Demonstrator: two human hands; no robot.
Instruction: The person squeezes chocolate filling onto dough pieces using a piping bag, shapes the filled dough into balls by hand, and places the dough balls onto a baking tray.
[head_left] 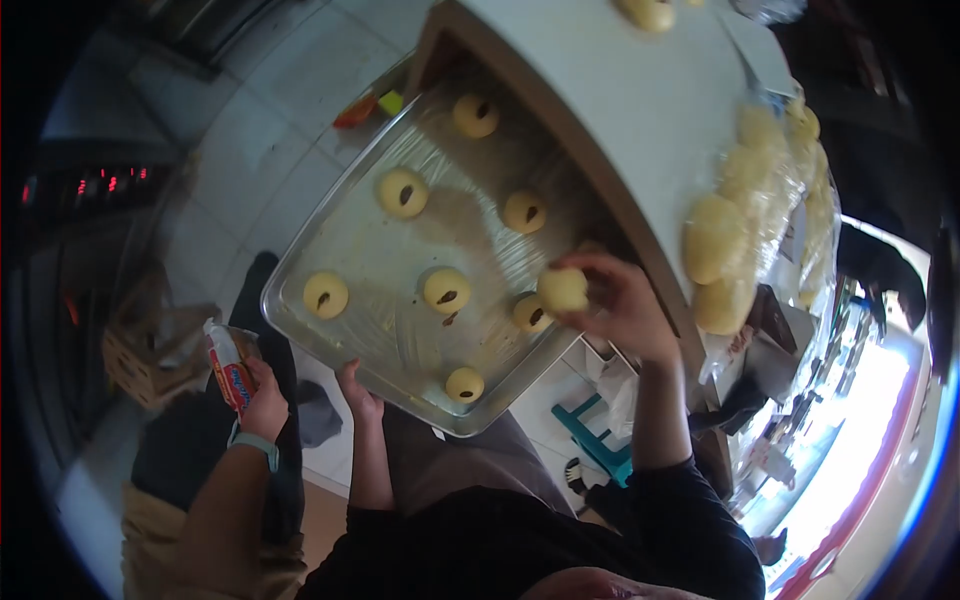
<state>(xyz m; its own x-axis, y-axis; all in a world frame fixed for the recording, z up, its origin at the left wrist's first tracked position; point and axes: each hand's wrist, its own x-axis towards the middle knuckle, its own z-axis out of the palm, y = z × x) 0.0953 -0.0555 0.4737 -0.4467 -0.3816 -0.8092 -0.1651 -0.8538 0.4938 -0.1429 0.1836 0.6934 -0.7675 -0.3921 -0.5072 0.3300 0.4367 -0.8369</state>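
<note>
A large metal baking tray point(365, 260) lies slanted in front of me, its far part under a white-topped counter. Several round, pale yellow dough balls point(447, 290) rest spaced apart on it, each with a dark spot on top. At the tray's near edge, my left hand point(364, 395) grips the rim, thumb on top; its other fingers are mostly hidden. Over the right side of the tray, my right hand point(630, 308) holds a dough ball point(562, 290) between fingers and thumb. This ball partly covers another one on the tray.
Beside me on the left, another person's hand point(265, 402) holds a red and white packet point(232, 370). The counter's edge point(570, 130) overhangs the tray. Plastic-wrapped yellow buns point(720, 240) lie on the counter at right. Below stands a teal stool point(595, 435); a brown crate point(155, 350) is far left.
</note>
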